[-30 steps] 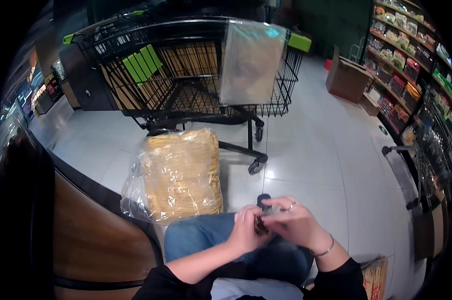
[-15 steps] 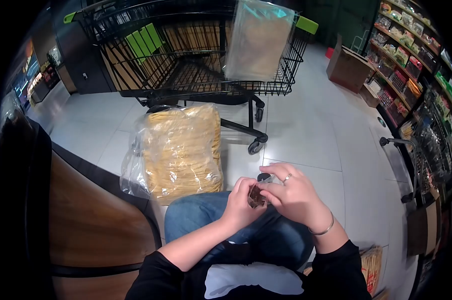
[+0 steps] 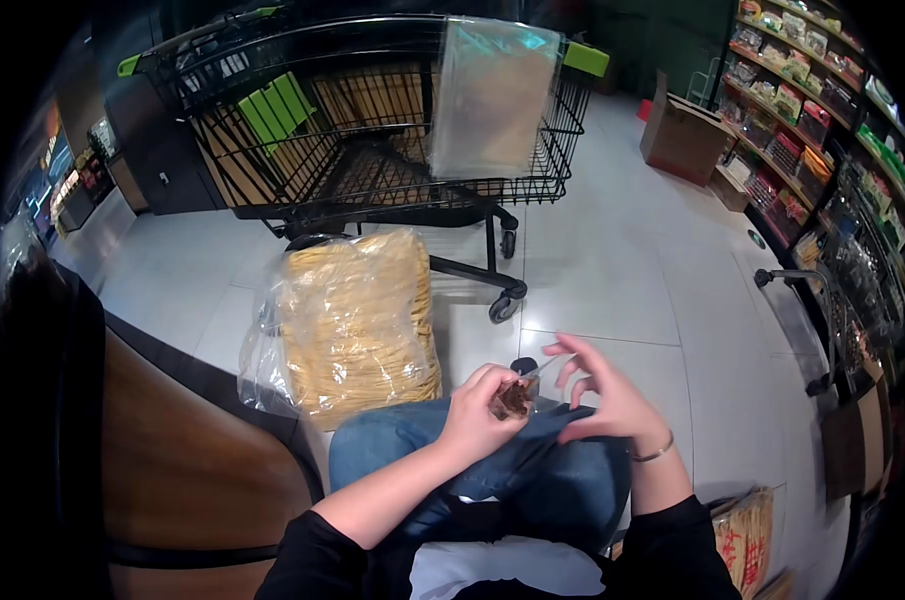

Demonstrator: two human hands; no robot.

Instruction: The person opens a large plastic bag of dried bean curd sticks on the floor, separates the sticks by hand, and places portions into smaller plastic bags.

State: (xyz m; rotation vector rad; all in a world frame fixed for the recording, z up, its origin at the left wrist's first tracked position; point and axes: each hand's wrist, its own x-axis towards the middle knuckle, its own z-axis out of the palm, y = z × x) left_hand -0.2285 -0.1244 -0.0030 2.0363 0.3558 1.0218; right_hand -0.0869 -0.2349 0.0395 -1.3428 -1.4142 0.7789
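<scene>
My left hand (image 3: 480, 410) is wrapped round a small clear packet with dark brown contents (image 3: 512, 398), held above my knees. To its right, my right hand (image 3: 604, 395) has its fingers apart and curved, with the thumb low. A thin clear edge of the packet reaches toward my right index fingertip; whether they touch I cannot tell. Beyond my left knee, a large clear plastic bag of yellow sticks (image 3: 357, 325) rests on the floor.
A black wire shopping cart (image 3: 372, 150) stands ahead, with clear plastic bags (image 3: 494, 100) hung over its side. Cardboard box (image 3: 684, 135) and stocked shelves (image 3: 797, 110) are at right. A wooden curved panel (image 3: 192, 430) is at left. Another stick bundle (image 3: 744, 540) lies lower right.
My right hand has drawn away to the right from the packet and its fingers have spread. My left hand still holds the packet. The view has shifted slightly.
</scene>
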